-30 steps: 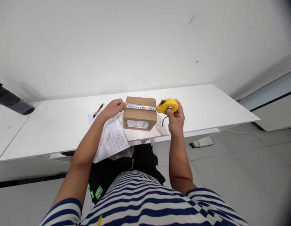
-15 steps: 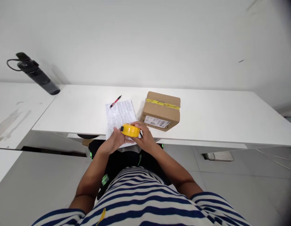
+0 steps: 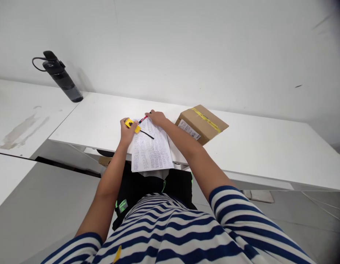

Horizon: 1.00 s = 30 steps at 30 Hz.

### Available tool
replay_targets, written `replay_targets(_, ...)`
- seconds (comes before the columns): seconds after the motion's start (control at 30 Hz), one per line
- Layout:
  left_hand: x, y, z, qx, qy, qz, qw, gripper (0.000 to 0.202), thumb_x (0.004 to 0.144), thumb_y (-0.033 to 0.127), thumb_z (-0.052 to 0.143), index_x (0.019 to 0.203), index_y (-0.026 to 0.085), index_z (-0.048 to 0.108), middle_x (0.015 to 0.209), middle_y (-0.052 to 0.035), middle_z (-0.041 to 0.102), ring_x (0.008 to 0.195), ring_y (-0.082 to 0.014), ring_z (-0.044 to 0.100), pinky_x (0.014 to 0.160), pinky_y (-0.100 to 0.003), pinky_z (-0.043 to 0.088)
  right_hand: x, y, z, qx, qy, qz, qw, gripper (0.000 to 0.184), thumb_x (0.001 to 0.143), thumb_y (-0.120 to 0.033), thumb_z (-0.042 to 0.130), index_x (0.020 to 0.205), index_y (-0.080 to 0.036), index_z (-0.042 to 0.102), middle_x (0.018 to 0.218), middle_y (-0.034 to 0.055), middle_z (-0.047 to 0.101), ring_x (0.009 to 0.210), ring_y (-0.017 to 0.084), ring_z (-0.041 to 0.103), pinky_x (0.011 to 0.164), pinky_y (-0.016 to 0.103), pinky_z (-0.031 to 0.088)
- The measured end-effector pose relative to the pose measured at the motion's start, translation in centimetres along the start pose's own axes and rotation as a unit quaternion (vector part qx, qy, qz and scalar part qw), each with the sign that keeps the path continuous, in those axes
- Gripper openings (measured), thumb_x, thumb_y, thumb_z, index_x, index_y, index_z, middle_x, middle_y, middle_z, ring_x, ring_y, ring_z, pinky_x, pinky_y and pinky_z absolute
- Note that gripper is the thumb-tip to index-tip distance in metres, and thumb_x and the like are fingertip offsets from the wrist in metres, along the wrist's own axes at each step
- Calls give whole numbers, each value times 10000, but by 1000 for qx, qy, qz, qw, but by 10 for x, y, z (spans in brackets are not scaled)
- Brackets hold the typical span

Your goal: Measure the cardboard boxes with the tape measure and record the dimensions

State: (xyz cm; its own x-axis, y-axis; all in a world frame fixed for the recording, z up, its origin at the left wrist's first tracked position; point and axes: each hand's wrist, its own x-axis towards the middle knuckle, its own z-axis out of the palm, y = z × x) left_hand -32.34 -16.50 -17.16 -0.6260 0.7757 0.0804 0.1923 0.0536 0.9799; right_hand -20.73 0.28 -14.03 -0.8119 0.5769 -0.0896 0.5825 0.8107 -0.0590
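Observation:
My left hand (image 3: 126, 134) is closed around a yellow tape measure (image 3: 134, 126), whose black wrist strap (image 3: 147, 135) trails over the written sheets of paper (image 3: 152, 154). Above the sheets' top edge, my right hand (image 3: 158, 118) pinches the far end of a red and black pen (image 3: 142, 119). The pen lies slanted, its other end close to the tape measure. The stacked sheets reach past the front edge of the white table (image 3: 258, 143).
To the right of the sheets sits a taped cardboard box (image 3: 200, 123) with a white label, close to my right forearm. A dark water bottle (image 3: 64, 80) stands at the back left by the wall (image 3: 170, 47).
My left hand has carried the tape measure up and left. My right hand has let go of it and reached forward to grip the pen. The view has turned slightly.

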Motion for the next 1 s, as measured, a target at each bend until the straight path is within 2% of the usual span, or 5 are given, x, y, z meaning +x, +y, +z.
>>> replay_targets(0.1,-7,-6,2,-9,-38,42,998,603,742,507,758,1182,248,438,1120,-50,676,1011,-181,683,868,-307,554,7,7,1,-11,9,-29,999,403,973,-106,421,1346,-157,564,1325,187,626,1098,273,623,909,380,406)
replay_targets(0.27,-10,-7,0,-2,-48,39,998,537,780,529,693,1153,246,429,1112,-53,700,1003,-186,694,856,-315,556,-15,23,6,61,124,36,990,414,1050,-181,223,1397,-124,440,1151,175,702,990,265,631,851,365,398)
replay_targets(0.43,-6,6,13,148,-111,88,979,585,779,588,717,1206,264,482,1102,-56,720,989,-250,709,874,-394,544,-63,35,33,405,334,77,848,325,992,-555,462,1026,-237,516,740,-31,579,655,154,509,663,273,372)
replay_targets(0.7,29,7,77,334,-75,248,906,581,842,460,718,1328,208,522,1336,-153,628,1241,-345,579,1052,-506,437,-79,35,67,540,268,93,793,397,941,-556,409,719,-245,516,642,-35,495,658,158,486,653,287,382)
replay_targets(1.0,29,-10,78,332,-83,302,889,532,865,453,698,1299,197,524,1349,-163,603,1286,-332,532,1040,-483,466,-76,32,68,523,277,103,800,443,865,-521,519,576,-252,318,550,-63,327,587,129,366,604,295,286)
